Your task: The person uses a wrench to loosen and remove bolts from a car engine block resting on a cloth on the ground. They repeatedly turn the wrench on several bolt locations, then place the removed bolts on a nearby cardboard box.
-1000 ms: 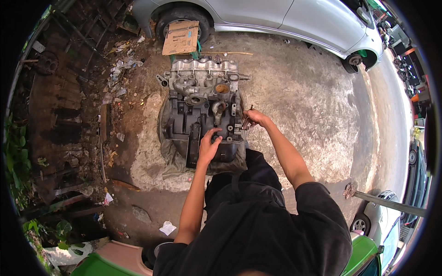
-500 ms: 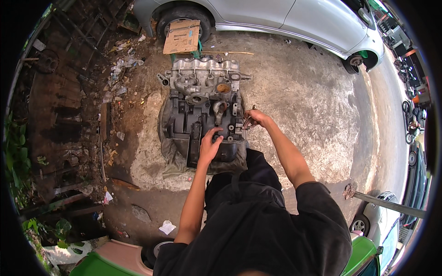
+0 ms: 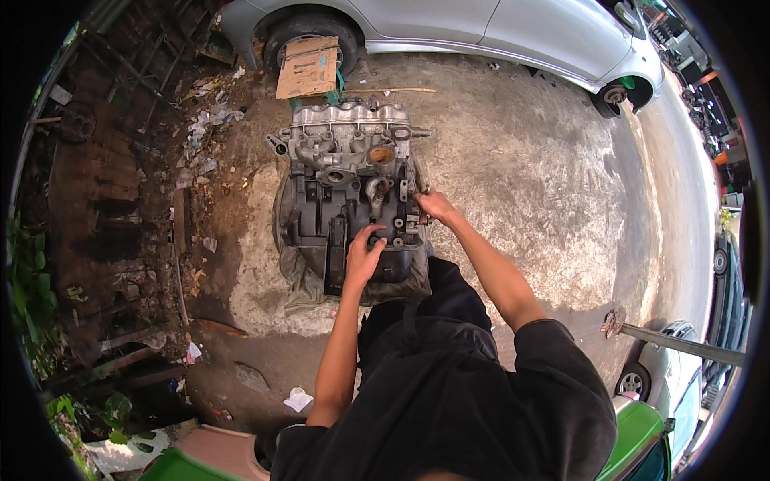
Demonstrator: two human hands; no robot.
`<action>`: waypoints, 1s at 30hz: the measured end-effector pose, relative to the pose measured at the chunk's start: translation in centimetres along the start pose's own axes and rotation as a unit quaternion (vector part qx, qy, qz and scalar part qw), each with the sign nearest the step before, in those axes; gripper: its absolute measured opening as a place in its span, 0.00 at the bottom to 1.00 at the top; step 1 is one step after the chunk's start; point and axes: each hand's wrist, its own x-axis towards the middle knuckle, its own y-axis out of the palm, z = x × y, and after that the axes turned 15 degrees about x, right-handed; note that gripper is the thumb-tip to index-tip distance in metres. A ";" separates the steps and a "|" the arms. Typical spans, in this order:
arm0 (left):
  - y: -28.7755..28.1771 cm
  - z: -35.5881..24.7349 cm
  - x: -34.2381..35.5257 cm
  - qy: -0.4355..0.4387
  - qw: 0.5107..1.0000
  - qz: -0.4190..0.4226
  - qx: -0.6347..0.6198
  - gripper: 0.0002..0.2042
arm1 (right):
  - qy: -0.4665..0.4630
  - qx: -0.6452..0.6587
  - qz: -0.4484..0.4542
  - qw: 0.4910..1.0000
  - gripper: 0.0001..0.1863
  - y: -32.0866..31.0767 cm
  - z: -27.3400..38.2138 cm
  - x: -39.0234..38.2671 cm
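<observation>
- Head view, hard to make out: the right hand (image 3: 433, 205) sits at the right edge of the engine block (image 3: 353, 200), and its fingertips vanish among dark bolts and brackets there. Something small may be pinched between them, but I cannot tell whether the hand is clenched on anything.
- The left hand (image 3: 362, 258) lies on the near, dark end of the block with its fingers curled down on the metal. The part under the palm is covered, so whether it grips something or only presses is unclear.
- The person's dark shirt (image 3: 457, 401) fills the lower picture and hides the ground just in front of the knees.
- The block's near edge is half buried in a grey cloth (image 3: 309, 280) that it rests on.
- The silver car (image 3: 481, 24) is cut off at the top rim. A green vehicle (image 3: 642, 433) is cut off at the lower right.
- The engine block itself: it lies on the concrete ground (image 3: 545, 176), just in front of the person, well below the car. Its far end is pale, cast metal with round ports, one rusty orange. The near half is black and greasy.
- A flat piece of cardboard (image 3: 309, 68) lies beyond the block, by the car's wheel (image 3: 309, 36).
- Litter and planks (image 3: 184, 232) line the dirt to the left.
</observation>
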 end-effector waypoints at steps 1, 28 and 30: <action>0.0 -0.1 0.0 -0.001 1.000 0.000 -0.001 0.14 | -0.043 -0.043 -0.057 0.996 0.20 0.7 -0.6 -1.4; -0.3 0.1 -0.1 0.031 0.999 -0.021 0.013 0.15 | -0.072 0.293 -0.043 0.952 0.33 0.1 -6.6 -4.1; -0.4 0.1 -0.1 0.032 0.999 -0.026 0.014 0.15 | -0.043 0.287 -0.029 0.957 0.32 -0.2 -6.1 -2.7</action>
